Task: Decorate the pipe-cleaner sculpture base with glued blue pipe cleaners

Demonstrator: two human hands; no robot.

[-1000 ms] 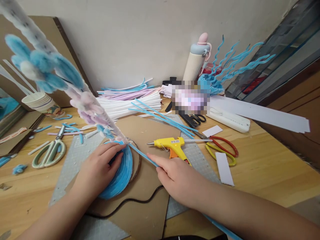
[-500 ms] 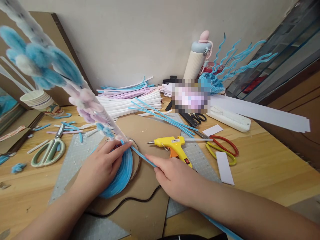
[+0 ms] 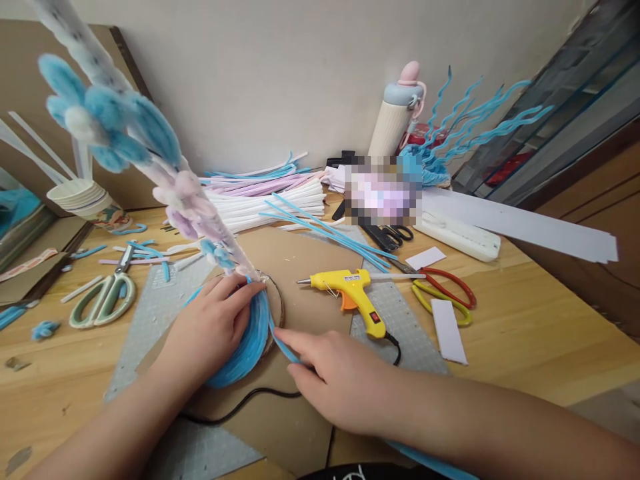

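My left hand [image 3: 213, 330] lies on a round blue coiled disc [image 3: 247, 343], fingers pressing its top edge where a fluffy blue, pink and white stem [image 3: 150, 157] rises toward the upper left. My right hand [image 3: 335, 380] pinches a long blue pipe cleaner strip [image 3: 281, 341] against the disc's right rim; the strip runs on under my forearm. The disc sits on a brown cardboard sheet [image 3: 295, 260]. A yellow glue gun [image 3: 350, 287] lies just beyond my right hand.
Green scissors [image 3: 103, 300] lie at the left, red-and-yellow scissors [image 3: 443, 293] and black scissors [image 3: 387, 237] at the right. A pile of white, pink and blue strips [image 3: 265, 200] lies at the back. Paper cups [image 3: 83, 197], a bottle [image 3: 397, 120] and white card pieces [image 3: 447, 330] stand around.
My right hand has slid left along the blue strip toward the disc, drawing it close to the rim. The left hand's fingers shifted up onto the disc's top edge.
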